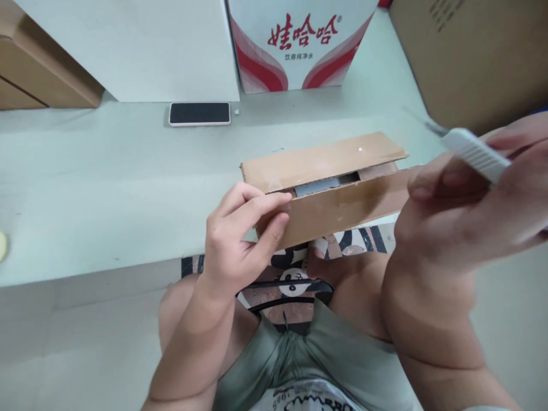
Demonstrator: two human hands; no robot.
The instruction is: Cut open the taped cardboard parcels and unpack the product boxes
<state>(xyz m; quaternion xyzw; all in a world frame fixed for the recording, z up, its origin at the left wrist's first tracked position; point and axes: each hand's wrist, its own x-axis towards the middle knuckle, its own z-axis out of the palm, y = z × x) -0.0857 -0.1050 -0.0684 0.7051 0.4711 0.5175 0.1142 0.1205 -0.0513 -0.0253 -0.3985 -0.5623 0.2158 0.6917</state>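
A: Obscured items?
B: Blade of white ribbed plastic cutter is blurred; right hand clenched round it.
A: Box?
B: The flat brown cardboard box sits at near edge of pale table, flaps ajar; left hand pinches near flap.

A brown cardboard box, flaps parted, is sitting in the left hand, a white ribbed cutter in the right hand.

Home floor: water carton, wooden cabinet

Phone behind cardboard box
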